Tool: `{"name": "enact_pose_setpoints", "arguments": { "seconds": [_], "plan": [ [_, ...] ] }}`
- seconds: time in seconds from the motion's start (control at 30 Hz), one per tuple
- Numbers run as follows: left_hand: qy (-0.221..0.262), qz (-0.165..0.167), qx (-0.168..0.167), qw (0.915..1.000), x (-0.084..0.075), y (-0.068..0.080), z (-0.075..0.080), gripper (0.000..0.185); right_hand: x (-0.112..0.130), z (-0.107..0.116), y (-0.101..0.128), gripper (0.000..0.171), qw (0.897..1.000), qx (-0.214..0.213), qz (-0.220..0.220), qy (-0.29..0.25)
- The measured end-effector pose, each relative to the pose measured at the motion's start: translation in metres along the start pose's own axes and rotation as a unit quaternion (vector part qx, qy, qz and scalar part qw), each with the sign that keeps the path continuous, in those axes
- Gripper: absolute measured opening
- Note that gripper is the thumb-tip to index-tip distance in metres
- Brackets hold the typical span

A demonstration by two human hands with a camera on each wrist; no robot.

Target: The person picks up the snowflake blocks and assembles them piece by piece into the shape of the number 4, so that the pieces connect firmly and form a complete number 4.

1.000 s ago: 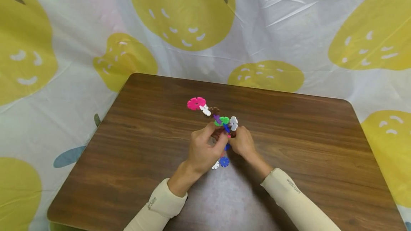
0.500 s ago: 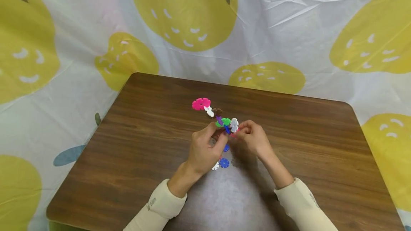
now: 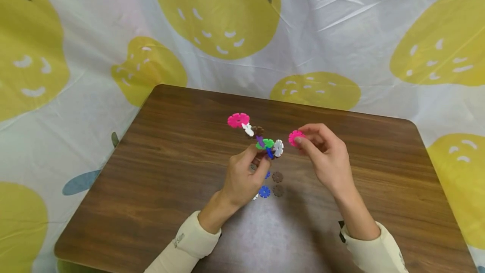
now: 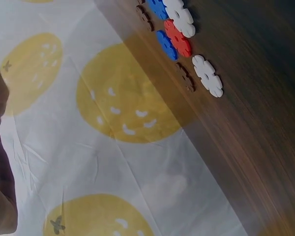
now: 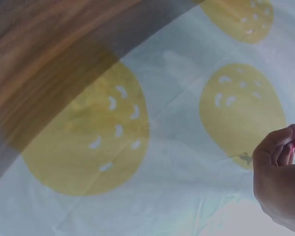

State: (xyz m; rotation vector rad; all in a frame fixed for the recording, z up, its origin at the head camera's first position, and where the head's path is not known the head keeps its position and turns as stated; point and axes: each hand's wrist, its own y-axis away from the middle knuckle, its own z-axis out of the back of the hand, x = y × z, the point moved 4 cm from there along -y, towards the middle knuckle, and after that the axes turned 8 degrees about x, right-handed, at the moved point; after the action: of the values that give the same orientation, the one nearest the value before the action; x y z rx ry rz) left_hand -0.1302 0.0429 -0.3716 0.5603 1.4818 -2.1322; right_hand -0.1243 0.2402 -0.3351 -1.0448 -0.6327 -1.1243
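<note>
In the head view my left hand [image 3: 244, 178] pinches a chain of notched plastic flower discs [image 3: 266, 143] between thumb and fingers. From the hand it slants up and away through blue, green, purple, brown and white discs to a large pink disc [image 3: 238, 120] at the far end. A pale grey-white disc [image 3: 278, 148] sticks out at its right side. Apart from the chain, to the right, my right hand [image 3: 331, 161] pinches a single pink disc [image 3: 296, 138] above the table. The right wrist view catches that hand [image 5: 280, 182] at its right edge.
Loose discs lie on the brown wooden table [image 3: 182, 151] below the hands, among them a blue one [image 3: 264, 191] and two brown ones [image 3: 278, 177]. White discs [image 4: 207, 76] and a red one [image 4: 177, 38] show in the left wrist view. A fruit-patterned cloth [image 3: 227, 70] hangs behind the table.
My right hand has moved away from the chain to the right and up, and the pink disc has come with it. My left hand has barely moved, still holding the chain.
</note>
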Motion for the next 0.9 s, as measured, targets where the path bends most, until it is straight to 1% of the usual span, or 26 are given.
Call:
{"name": "enact_pose_setpoints", "arguments": {
  "seconds": [0.2,0.33,0.6,0.73,0.9],
  "plan": [
    [-0.007,-0.017,0.003,0.9998,-0.002,-0.002,-0.003,0.011,0.017,0.005,0.007,0.019,0.998,-0.039,0.048,0.031],
    [-0.006,-0.029,0.007,0.9995,-0.003,-0.002,-0.005,0.012,0.028,0.006,0.011,0.018,0.994,-0.052,0.08,0.053],
    [-0.003,-0.028,0.015,0.9995,-0.008,-0.004,-0.007,0.01,0.043,0.004,0.014,0.022,0.986,-0.056,0.148,0.053],
    [-0.006,-0.036,0.016,0.9992,-0.01,-0.004,-0.008,0.011,0.047,0.003,0.014,0.024,0.98,-0.061,0.177,0.062],
    [-0.011,-0.045,0.016,0.9988,-0.011,-0.004,-0.009,0.012,0.048,0.003,0.014,0.026,0.974,-0.058,0.207,0.076]
  ]
}}
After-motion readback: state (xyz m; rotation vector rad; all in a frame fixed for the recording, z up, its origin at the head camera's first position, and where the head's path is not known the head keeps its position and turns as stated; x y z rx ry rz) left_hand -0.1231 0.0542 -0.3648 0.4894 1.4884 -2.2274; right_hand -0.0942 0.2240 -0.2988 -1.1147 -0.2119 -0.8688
